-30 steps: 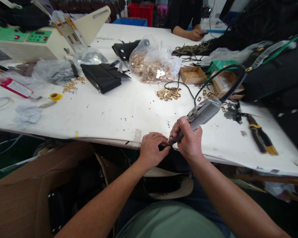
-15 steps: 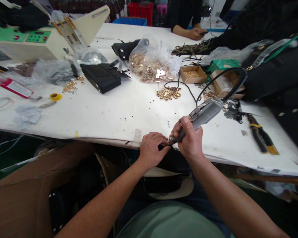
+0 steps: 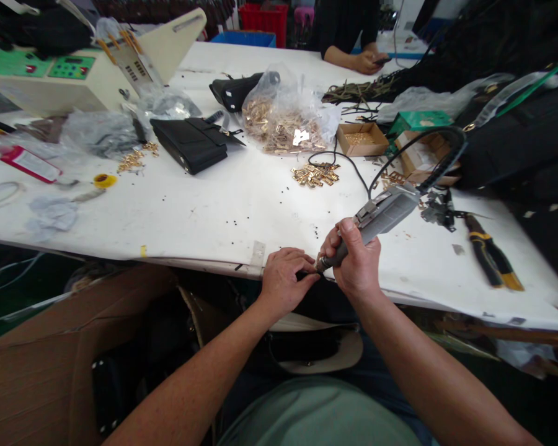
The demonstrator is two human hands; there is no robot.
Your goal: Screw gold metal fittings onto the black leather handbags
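Observation:
My right hand (image 3: 358, 257) is wrapped round a grey power tool (image 3: 385, 210), whose tip points down and left at the table's front edge. A black cable loops from the tool's back end. Fingers bent, my left hand (image 3: 286, 279) pinches a small black piece (image 3: 302, 274) right at the tool's tip; most of that piece is hidden by the fingers. Below the hands, an open bag with a pale lining (image 3: 348, 356) lies on my lap. Gold metal pieces (image 3: 315, 174) form a loose pile behind the tool.
On the white table (image 3: 204, 217) are a black bag (image 3: 190, 145), plastic bags of gold parts (image 3: 288, 124), a small carton (image 3: 361, 139) and pliers (image 3: 493, 254). A machine (image 3: 74, 80) stands back left. Another person's hands (image 3: 369, 61) hold a phone across the table. A large carton (image 3: 51, 359) is lower left.

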